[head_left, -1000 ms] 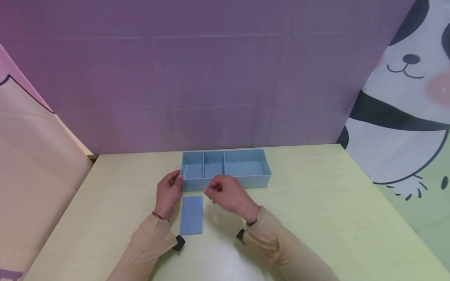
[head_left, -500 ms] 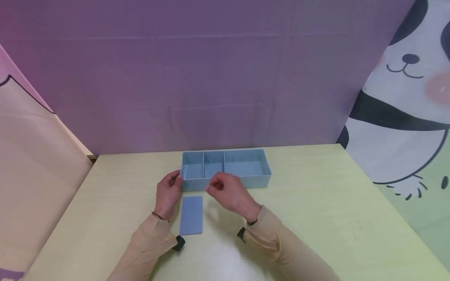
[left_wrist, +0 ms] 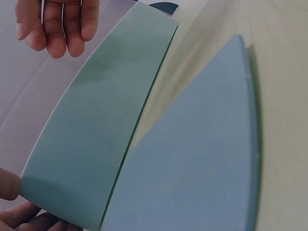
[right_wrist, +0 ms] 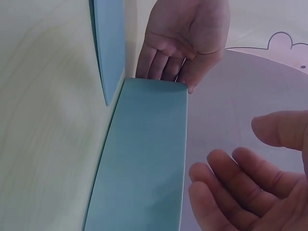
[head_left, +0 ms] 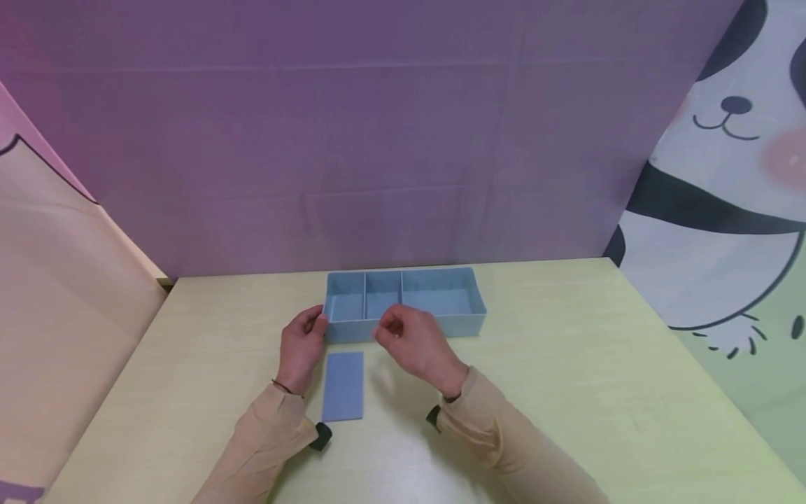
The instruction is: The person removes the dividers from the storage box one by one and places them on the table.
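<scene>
A pale blue divided box (head_left: 453, 325), with three compartments, stands at the back of the table. My left hand (head_left: 301, 350) holds its left end, thumb at the front corner and fingers along the end wall; the right wrist view shows this hand (right_wrist: 185, 36) at the box's far end. My right hand (head_left: 417, 343) hovers in front of the box's middle, fingers loosely curled. In the right wrist view, nothing lies between that hand's (right_wrist: 255, 178) thumb and fingers. A flat blue rectangular panel (head_left: 343, 386) lies before the box's left part.
The box stands near the light wood table's (head_left: 567, 364) back edge, before a purple backdrop (head_left: 390, 140). A panda-print sheet (head_left: 711, 231) hangs at the right and a pale sheet (head_left: 57, 315) at the left.
My right hand has drifted slightly up and to the right, away from the panel. The left hand, box and panel have stayed in place.
</scene>
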Demonstrator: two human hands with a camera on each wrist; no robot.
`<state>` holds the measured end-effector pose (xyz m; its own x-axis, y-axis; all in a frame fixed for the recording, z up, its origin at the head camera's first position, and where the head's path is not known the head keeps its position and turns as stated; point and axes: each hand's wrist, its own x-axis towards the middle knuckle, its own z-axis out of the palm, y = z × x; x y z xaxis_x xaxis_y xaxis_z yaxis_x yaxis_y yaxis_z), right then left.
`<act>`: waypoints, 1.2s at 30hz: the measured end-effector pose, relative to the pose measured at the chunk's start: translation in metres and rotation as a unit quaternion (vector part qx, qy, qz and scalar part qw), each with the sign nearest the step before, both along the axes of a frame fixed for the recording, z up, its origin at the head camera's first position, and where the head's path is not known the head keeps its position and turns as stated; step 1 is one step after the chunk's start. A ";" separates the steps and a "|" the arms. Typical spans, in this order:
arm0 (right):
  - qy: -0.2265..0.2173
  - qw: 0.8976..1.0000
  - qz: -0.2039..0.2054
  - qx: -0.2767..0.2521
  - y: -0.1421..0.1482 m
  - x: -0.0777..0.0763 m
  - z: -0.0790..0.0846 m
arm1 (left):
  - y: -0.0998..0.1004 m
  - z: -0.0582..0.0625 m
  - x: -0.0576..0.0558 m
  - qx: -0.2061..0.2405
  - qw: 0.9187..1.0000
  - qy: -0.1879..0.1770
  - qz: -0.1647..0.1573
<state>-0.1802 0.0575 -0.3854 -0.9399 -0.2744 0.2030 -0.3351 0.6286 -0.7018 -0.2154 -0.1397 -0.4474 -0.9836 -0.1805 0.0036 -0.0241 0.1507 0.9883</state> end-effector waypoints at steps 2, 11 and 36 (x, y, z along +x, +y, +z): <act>0.009 1.000 -0.003 0.004 0.001 -0.001 -0.001 | 0.000 0.001 0.000 0.000 1.000 -0.005 -0.003; 0.026 0.999 -0.019 0.013 0.003 -0.006 -0.003 | -0.001 -0.001 0.000 -0.001 1.000 0.002 -0.007; 0.073 0.994 -0.071 0.027 0.011 -0.024 -0.013 | -0.002 -0.003 -0.001 -0.006 1.000 0.002 -0.004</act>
<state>-0.2038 0.0689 -0.3987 -0.9317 -0.1557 0.3283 -0.3363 0.7115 -0.6170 -0.2169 -0.1414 -0.4508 -0.9851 -0.1718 0.0087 -0.0196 0.1621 0.9866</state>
